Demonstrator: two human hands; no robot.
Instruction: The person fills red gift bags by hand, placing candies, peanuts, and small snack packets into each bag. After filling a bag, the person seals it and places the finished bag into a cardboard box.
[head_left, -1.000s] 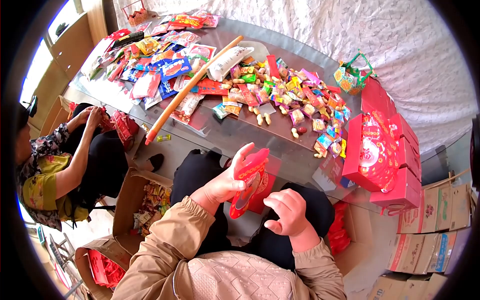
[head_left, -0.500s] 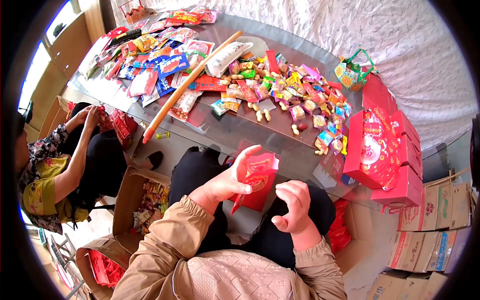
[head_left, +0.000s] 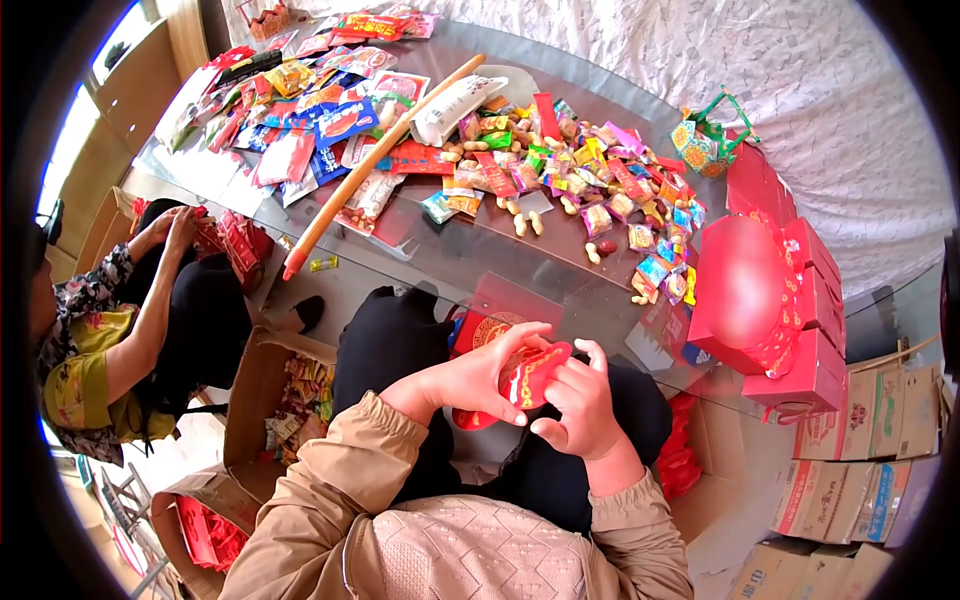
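Note:
My left hand grips a red packet with gold print above my lap, the thumb in front and the fingers behind. My right hand has closed in on the packet's right edge, its fingers curled at it and the index finger raised. Part of the packet is hidden by both hands. Just beyond them, a flat red piece with a gold round emblem shows near the table's front edge.
Wrapped sweets and peanuts cover the glass table, with snack packets to the left. An orange stick lies between. Red boxes stand right. Cardboard boxes are stacked below. Another person's hands work at far left.
My right hand has moved up and left onto the packet, which has turned and now looks rounder. The left fingers have bent over it. A smooth red patch now shows over the box at right.

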